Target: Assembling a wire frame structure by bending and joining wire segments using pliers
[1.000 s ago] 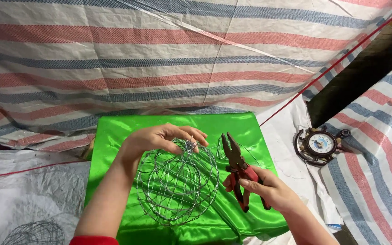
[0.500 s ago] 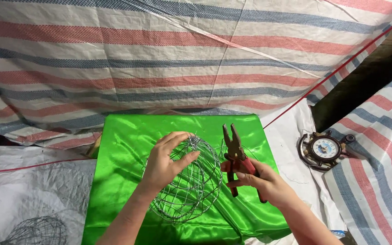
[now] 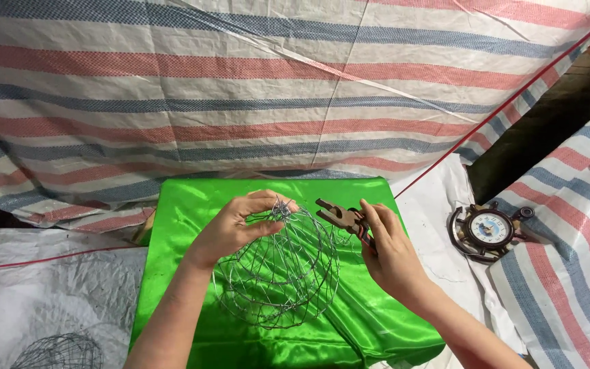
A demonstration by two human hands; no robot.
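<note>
A round cage of thin silver wire (image 3: 285, 277) is held up over a shiny green cloth (image 3: 186, 205). My left hand (image 3: 237, 225) grips the top of the wire ball, fingers curled around its knot of wire ends. My right hand (image 3: 390, 249) holds red-handled pliers (image 3: 343, 220); their open jaws point left at the top of the wire ball, a short gap away from my left fingertips.
A striped red, blue and white tarp (image 3: 274, 89) hangs behind and lies at the right. A small round clock in a dark ornate frame (image 3: 489, 229) lies at the right. Another dark wire ball (image 3: 56, 352) sits at the lower left on white sheeting.
The pliers have swung from pointing upward to pointing left at the ball's top. My left hand has shifted up to pinch the top of the wire ball.
</note>
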